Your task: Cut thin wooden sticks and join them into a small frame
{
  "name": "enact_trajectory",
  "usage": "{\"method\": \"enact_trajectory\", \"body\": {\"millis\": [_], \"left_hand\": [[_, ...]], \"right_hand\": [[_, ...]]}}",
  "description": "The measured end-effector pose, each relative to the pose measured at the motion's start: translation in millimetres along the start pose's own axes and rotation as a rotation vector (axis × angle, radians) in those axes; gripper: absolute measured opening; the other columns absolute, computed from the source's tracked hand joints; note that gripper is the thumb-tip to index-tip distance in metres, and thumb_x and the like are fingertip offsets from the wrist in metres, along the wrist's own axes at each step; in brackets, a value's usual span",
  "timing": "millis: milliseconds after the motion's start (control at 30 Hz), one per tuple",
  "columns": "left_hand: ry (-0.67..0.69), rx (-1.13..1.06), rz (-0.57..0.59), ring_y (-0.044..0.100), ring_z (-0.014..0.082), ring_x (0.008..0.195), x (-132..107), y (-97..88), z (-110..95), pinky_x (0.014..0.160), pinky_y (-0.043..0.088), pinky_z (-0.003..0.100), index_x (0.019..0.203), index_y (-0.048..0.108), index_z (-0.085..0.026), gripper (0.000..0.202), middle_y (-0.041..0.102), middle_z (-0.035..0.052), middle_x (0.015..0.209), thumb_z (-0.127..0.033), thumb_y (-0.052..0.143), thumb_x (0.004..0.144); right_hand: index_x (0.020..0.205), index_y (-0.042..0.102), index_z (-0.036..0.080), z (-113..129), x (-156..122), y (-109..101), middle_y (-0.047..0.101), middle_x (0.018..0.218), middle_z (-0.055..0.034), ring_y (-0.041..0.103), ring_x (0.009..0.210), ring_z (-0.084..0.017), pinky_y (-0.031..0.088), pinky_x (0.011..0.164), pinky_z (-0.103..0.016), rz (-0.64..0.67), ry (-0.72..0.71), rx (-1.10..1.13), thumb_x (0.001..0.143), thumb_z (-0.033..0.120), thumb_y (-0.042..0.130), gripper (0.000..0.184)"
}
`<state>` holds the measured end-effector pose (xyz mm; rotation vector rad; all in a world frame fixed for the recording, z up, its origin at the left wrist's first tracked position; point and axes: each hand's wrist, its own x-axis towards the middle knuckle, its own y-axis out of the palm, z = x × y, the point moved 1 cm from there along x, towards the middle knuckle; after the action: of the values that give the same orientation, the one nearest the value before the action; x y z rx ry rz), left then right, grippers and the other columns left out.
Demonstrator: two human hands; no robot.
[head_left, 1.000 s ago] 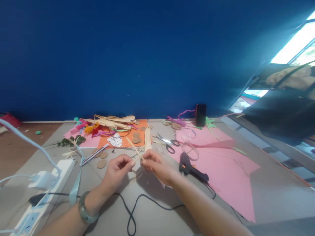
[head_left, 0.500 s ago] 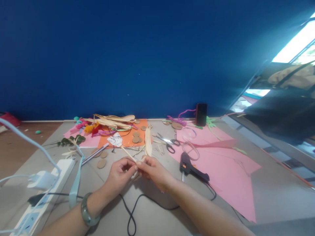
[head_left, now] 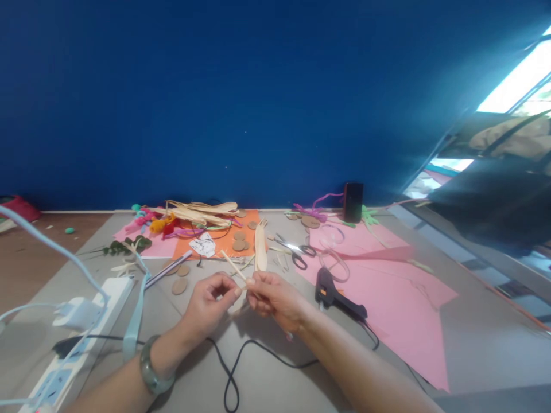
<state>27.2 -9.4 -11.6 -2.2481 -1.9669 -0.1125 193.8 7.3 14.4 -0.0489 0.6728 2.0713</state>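
Note:
In front of me, over the grey table, my right hand [head_left: 273, 295] is closed around a thin pale stick [head_left: 233, 265] that points up and to the left. My left hand [head_left: 210, 299] pinches with thumb and forefinger close to the stick's lower part. A small pale strip seems to run between the two hands; its kind is too small to tell. Just behind the fingers lies a flat bundle of pale raffia [head_left: 260, 246]. Dark-handled scissors [head_left: 297, 250] rest beyond the right hand, and a black glue gun [head_left: 333, 295] lies to its right.
A white power strip [head_left: 109, 301] with plugs stands at left, near a pale blue ribbon [head_left: 134, 318]. A black cable [head_left: 230, 370] loops below my hands. Pink paper [head_left: 400, 310] covers the right side. Orange paper [head_left: 185, 248], wooden discs [head_left: 179, 285] and a phone [head_left: 353, 202] lie farther back.
The stick's upper end has swung slightly up and right, away from the white speckled piece. My right hand has shifted a little right, and the gap between my hands has widened.

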Motion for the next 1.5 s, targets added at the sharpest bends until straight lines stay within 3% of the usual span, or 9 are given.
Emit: {"method": "enact_trajectory", "body": {"millis": [200, 367, 533, 667, 800, 967, 1267, 1500], "left_hand": [[-0.006, -0.026, -0.011, 0.049, 0.0095, 0.059, 3.3, -3.3, -0.4, 0.056, 0.039, 0.020, 0.067, 0.058, -0.014, 0.021, 0.054, -0.0007, 0.064, -0.031, 0.066, 0.077], [-0.052, -0.060, -0.061, 0.046, 0.0085, 0.054, 6.6, -7.9, 2.3, 0.052, 0.036, 0.019, 0.069, 0.058, -0.015, 0.021, 0.052, -0.0027, 0.058, -0.033, 0.065, 0.078], [-0.072, -0.089, -0.048, 0.046, 0.0082, 0.053, 4.4, -4.5, 3.5, 0.052, 0.037, 0.019, 0.068, 0.058, -0.014, 0.022, 0.053, -0.0027, 0.057, -0.034, 0.065, 0.077], [-0.079, -0.053, -0.042, 0.048, 0.0092, 0.055, 3.1, -0.6, 3.2, 0.053, 0.039, 0.020, 0.068, 0.061, -0.014, 0.022, 0.055, -0.0013, 0.058, -0.033, 0.066, 0.076], [-0.073, -0.030, -0.059, 0.052, 0.0100, 0.057, 2.2, 2.8, 5.6, 0.054, 0.041, 0.020, 0.067, 0.063, -0.013, 0.021, 0.059, 0.0004, 0.061, -0.033, 0.067, 0.075], [-0.053, -0.011, -0.067, 0.055, 0.0110, 0.059, 0.6, 5.0, 7.3, 0.055, 0.042, 0.020, 0.065, 0.063, -0.014, 0.021, 0.062, 0.0011, 0.064, -0.032, 0.067, 0.075], [-0.071, -0.106, 0.016, 0.060, 0.0140, 0.061, -0.2, 5.3, -1.8, 0.059, 0.046, 0.023, 0.068, 0.061, -0.014, 0.018, 0.066, 0.0027, 0.064, -0.030, 0.066, 0.076], [-0.104, -0.105, -0.031, 0.045, 0.0080, 0.050, 1.1, 1.5, -6.0, 0.048, 0.036, 0.019, 0.064, 0.057, -0.014, 0.023, 0.052, -0.0027, 0.056, -0.032, 0.069, 0.072]], "right_hand": [[0.062, 0.036, 0.018, 10.6, -3.4, -6.0, 0.054, 0.052, 0.0045, 0.023, 0.036, -0.001, 0.013, 0.041, -0.020, -0.015, -0.026, 0.023, 0.074, 0.040, 0.068, 0.040], [0.062, 0.037, 0.018, 22.5, -3.9, -17.7, 0.051, 0.053, 0.0053, 0.022, 0.038, -0.002, 0.014, 0.042, -0.021, -0.154, -0.195, -0.029, 0.076, 0.041, 0.065, 0.039], [0.072, 0.051, 0.018, 11.7, -3.7, -10.0, 0.047, 0.057, 0.0054, 0.037, 0.051, -0.007, 0.027, 0.049, -0.022, -0.164, -0.208, -0.327, 0.078, 0.044, 0.063, 0.030], [0.075, 0.047, 0.018, 1.5, -4.4, 5.0, 0.049, 0.064, 0.0050, 0.046, 0.060, -0.009, 0.034, 0.056, -0.023, -0.108, -0.188, -0.402, 0.072, 0.048, 0.068, 0.036], [0.072, 0.044, 0.018, -8.0, -0.3, 7.5, 0.047, 0.058, 0.0059, 0.042, 0.052, -0.008, 0.032, 0.051, -0.022, -0.132, -0.180, -0.410, 0.077, 0.054, 0.061, 0.040], [0.071, 0.041, 0.019, -15.0, 4.6, 2.8, 0.047, 0.054, 0.0071, 0.035, 0.046, -0.006, 0.025, 0.044, -0.020, -0.113, -0.141, -0.334, 0.077, 0.053, 0.061, 0.040], [0.068, 0.043, 0.018, -9.4, 2.5, 4.0, 0.054, 0.052, 0.0058, 0.035, 0.038, -0.004, 0.021, 0.041, -0.020, -0.067, -0.029, -0.150, 0.075, 0.048, 0.065, 0.037], [0.065, 0.038, 0.019, 1.1, -1.7, 3.2, 0.055, 0.051, 0.0052, 0.034, 0.038, -0.003, 0.018, 0.040, -0.020, -0.065, -0.014, -0.051, 0.072, 0.043, 0.070, 0.040]]}}
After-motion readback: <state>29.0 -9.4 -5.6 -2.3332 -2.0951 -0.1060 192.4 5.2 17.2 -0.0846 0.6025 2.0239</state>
